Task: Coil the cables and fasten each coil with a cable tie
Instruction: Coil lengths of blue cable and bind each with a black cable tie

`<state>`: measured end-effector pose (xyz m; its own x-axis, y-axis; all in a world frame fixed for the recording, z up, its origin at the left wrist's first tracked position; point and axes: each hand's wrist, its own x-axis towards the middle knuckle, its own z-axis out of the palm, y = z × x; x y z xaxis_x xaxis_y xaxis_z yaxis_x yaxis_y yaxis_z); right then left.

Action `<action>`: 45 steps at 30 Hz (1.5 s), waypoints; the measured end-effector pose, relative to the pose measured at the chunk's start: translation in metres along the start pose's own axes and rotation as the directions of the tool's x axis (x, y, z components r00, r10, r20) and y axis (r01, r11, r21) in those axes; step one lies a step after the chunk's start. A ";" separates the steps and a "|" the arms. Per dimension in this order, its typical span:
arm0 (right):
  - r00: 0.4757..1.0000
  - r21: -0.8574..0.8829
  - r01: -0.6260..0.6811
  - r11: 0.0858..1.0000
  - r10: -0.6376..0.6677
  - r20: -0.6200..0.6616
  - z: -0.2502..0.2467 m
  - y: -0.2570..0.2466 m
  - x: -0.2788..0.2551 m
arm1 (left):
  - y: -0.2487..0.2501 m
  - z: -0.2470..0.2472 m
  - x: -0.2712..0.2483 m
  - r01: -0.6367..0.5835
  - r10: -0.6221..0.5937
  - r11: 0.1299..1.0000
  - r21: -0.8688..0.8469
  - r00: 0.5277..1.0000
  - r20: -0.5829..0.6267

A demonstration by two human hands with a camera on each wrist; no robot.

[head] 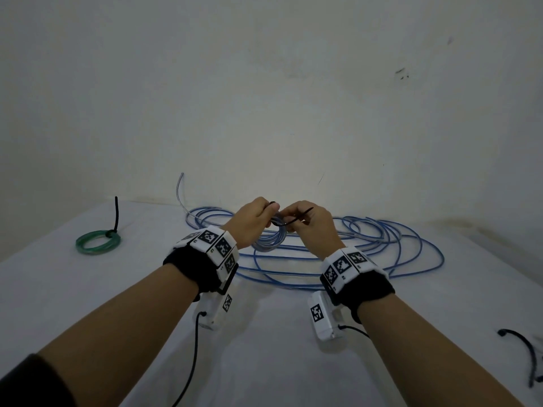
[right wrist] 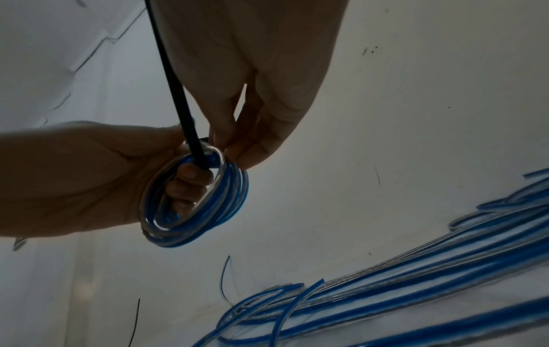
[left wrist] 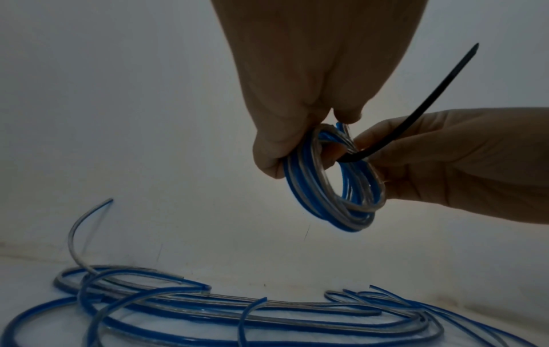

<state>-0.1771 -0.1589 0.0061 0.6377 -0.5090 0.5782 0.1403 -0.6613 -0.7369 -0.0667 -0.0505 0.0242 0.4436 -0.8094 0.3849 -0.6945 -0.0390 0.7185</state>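
Above the table my left hand (head: 264,215) grips a small coil of blue-and-clear cable (head: 270,240), with its fingers curled through the ring (right wrist: 190,185). A black cable tie (head: 299,215) passes through the coil at its top. My right hand (head: 296,223) pinches the tie at the coil's top edge, and the tie's tail (left wrist: 422,108) sticks out free past that hand. The coil (left wrist: 332,192) hangs upright between the two hands. The tie's head end is hidden by the fingers.
A tangle of loose blue-and-clear cable (head: 367,248) sprawls over the white table (head: 264,362) behind and under the hands. A green coil (head: 98,242) fastened with a black tie lies at the far left. Spare black ties (head: 521,345) lie at the right edge.
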 end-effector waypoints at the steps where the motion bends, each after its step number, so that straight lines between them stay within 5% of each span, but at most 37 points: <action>1: 1.000 0.010 0.000 1.000 0.000 0.013 0.000 0.000 -0.001 | -0.002 0.000 0.001 0.008 -0.009 1.000 -0.005 1.000 -0.015; 7: 0.995 0.176 -0.034 0.984 0.017 0.096 -0.005 -0.010 -0.010 | -0.008 -0.005 0.008 0.044 -0.045 0.999 -0.014 0.995 -0.089; 17: 0.993 0.412 -0.079 0.908 0.108 -0.049 0.002 -0.022 -0.007 | -0.007 -0.003 0.005 0.029 -0.032 0.999 -0.039 0.998 -0.060; 24: 0.981 0.528 -0.169 0.832 0.194 0.009 0.006 -0.032 -0.007 | -0.008 -0.005 0.003 -0.024 0.025 1.000 0.020 0.995 -0.101; 31: 0.958 0.517 -0.256 0.817 0.286 0.023 0.015 -0.038 -0.003 | -0.003 -0.005 0.006 -0.106 0.131 0.985 0.138 0.974 -0.185; 45: 0.930 0.451 -0.333 0.828 0.368 0.011 0.022 -0.036 -0.004 | -0.008 -0.005 0.003 -0.100 0.087 0.995 -0.025 0.944 -0.319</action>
<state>-0.1677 -0.1209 0.0224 0.6525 -0.7110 0.2622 0.2450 -0.1294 -0.9608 -0.0572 -0.0498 0.0221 0.5391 -0.5804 0.6103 -0.7207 0.0570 0.6909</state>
